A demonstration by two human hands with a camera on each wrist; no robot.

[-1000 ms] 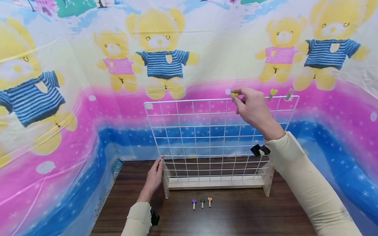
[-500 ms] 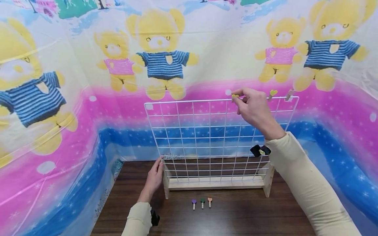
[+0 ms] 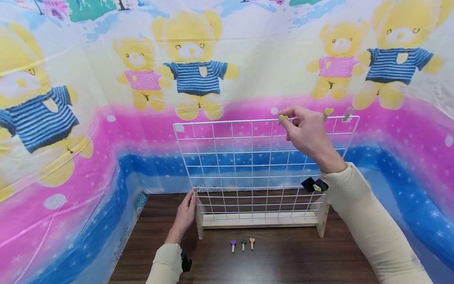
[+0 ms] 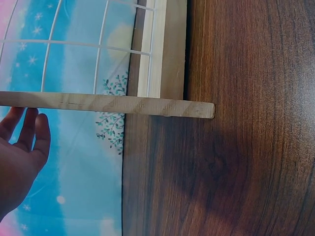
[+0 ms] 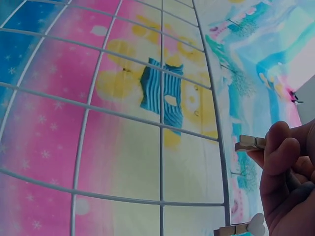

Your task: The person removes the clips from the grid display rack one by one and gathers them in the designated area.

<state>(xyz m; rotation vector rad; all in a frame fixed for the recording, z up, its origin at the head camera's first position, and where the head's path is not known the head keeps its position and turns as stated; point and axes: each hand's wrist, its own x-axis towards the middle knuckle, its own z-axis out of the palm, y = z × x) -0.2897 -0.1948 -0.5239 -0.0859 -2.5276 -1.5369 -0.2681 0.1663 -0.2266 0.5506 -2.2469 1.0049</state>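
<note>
My right hand pinches a clothespin with a yellow heart at the top wire of a white grid panel. In the right wrist view the tip of this wooden clothespin points at the outer wire, with a small gap between. My left hand is at the stand's left wooden side post; its fingertips touch the post's outer face, fingers not wrapped round it, and the thumb is hidden. Another yellow-heart clothespin and a pale-heart one sit on the top wire farther right.
On the dark wooden table, before the stand's base board, lie three heart clothespins: purple, green and orange. A bear-printed cloth hangs behind and at both sides.
My right hand has shifted slightly right and down, with the yellow-heart clothespin a little lower at the top wire. The left hand stays put at the post.
</note>
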